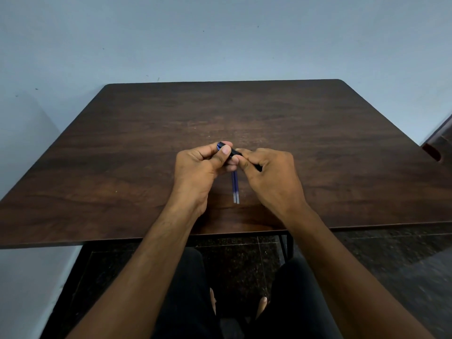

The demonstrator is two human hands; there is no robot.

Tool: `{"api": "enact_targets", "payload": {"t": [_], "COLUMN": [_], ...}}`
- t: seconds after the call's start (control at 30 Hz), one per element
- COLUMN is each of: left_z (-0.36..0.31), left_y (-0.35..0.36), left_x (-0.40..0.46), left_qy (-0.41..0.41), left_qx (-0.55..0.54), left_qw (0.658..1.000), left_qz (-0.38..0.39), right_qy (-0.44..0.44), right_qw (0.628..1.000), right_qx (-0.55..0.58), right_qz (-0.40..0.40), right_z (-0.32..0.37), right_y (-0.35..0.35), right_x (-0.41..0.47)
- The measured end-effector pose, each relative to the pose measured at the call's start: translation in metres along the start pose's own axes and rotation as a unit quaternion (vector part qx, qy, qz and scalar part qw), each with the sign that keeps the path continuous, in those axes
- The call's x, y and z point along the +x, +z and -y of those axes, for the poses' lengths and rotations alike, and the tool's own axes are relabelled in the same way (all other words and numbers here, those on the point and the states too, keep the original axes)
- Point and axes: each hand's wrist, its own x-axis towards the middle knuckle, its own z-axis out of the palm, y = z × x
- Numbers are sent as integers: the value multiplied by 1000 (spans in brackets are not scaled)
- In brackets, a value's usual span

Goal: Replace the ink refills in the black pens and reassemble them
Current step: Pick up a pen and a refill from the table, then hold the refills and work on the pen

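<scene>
Black pen (234,152) held above table (122,143) — left hand (195,165) and right hand (271,172) grips curled round it.

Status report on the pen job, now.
Left hand and right hand both grip one black pen. Two blue refills lie on the table below. Nothing in the way.

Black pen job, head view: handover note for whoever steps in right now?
Left hand: fingers curled round the blue-tipped end of the slim black plastic pen.
Right hand: fingers curled round the pen's other end.
The pen is held over the dark wooden table. Two thin blue ink refills lie side by side on the table, between the hands.
Done: cannot tell; the pen's joint is hidden by the fingers.
Left: fit the refills and close the pens. Only one pen is in view.
</scene>
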Motion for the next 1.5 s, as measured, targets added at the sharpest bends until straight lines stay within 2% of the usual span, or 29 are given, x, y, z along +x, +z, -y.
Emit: {"api": "enact_targets", "payload": {"t": [0.2,0.47,0.53,0.63,0.73,0.8,0.9,1.23,1.5], "left_z": [2,-1,-1,0,0,-1,0,2,6], "left_y": [-5,-16,-21,-30,-37,-38,-34,-31,-35], "left_x": [3,18,23,29,34,37,39,38,37], "left_qy": [-7,12,27,45,40,29,-2,14,22], "left_qx": [-10,22,76,219,402,448,441,525,528], "left_qw": [999,996,992,970,911,889,892,842,840], "left_qz": [-45,-87,-97,-93,-87,-93,-96,-123,-121], "right_qy": [29,38,32,30,37,41,42,40,47], "right_qw": [997,997,998,999,998,998,998,998,998], "right_qx": [-39,-4,1,-7,-6,-2,4,4,14], "right_qz": [64,66,57,43,41,45,45,44,48], "right_z": [7,2,0,-5,-7,-7,-6,-7,-8], "right_y": [-2,-12,-17,-25,-28,-27,-25,-26,-20], "right_x": [3,1,2,5,5,4,1,-1,-2]}}
